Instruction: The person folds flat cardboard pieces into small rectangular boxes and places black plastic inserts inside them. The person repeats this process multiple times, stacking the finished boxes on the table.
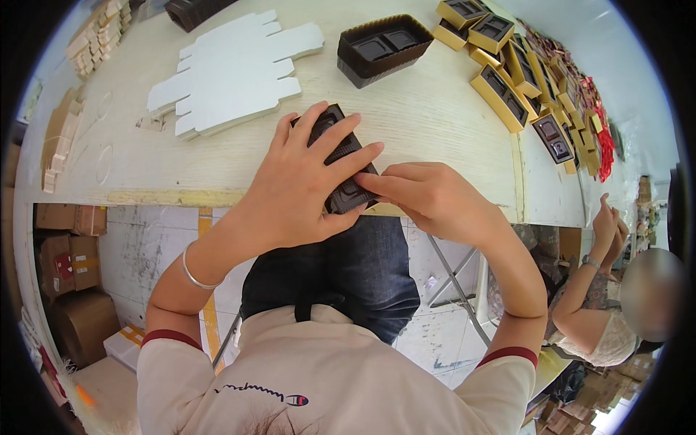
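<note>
A dark brown plastic tray with moulded hollows lies near the table's front edge, turned at a slant. Across it spreads my left hand, fingers apart over the top and thumb along the near end, gripping it. My right hand has its fingers closed at the tray's right edge, thumb and fingertips against it. The fingers hide much of the tray, and I cannot tell whether it is one piece or several nested.
A stack of white die-cut card blanks lies at the back left. Behind my hands stands a stack of brown plastic trays. Gold boxes with dark inserts pile up at the right. Another person sits on the right.
</note>
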Available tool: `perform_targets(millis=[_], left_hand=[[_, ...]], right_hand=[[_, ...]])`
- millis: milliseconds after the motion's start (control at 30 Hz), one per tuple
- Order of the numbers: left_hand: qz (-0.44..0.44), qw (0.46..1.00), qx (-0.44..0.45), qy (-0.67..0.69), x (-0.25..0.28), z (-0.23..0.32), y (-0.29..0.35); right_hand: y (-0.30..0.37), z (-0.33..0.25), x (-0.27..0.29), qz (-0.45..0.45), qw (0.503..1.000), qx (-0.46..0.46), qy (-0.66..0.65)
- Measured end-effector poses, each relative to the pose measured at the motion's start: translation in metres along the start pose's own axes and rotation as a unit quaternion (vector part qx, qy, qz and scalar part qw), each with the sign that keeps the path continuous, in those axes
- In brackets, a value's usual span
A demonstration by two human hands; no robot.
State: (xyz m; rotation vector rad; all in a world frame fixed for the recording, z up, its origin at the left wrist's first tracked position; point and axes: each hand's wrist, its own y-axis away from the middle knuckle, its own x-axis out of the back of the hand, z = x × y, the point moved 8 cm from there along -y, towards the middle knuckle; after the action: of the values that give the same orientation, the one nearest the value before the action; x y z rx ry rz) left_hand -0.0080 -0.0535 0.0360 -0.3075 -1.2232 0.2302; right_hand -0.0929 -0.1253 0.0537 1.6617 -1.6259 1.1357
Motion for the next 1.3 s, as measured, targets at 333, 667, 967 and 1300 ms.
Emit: perform_targets(millis=[333, 667, 967, 1300], left_hand=[[-0.061, 0.987, -0.038, -0.145, -0.006, 0.004, 0.01], [0.123, 0.982, -0.142, 0.018, 0.007, 0.005, 0.04], [0.119, 0.981, -0.154, 0.013, 0.005, 0.002, 0.038], [-0.025, 0.998, -0.057, 0.008, 0.001, -0.021, -0.007]], right_hand=[[0.004, -0.021, -0.016, 0.074, 0.985, -0.012, 0.158], [0.02, -0.004, -0.026, 0.183, 0.98, -0.072, -0.008], [0.007, -0.015, -0.014, 0.159, 0.979, -0.127, 0.0], [-0.005, 0.001, -0.015, 0.15, 0.981, -0.101, -0.067]])
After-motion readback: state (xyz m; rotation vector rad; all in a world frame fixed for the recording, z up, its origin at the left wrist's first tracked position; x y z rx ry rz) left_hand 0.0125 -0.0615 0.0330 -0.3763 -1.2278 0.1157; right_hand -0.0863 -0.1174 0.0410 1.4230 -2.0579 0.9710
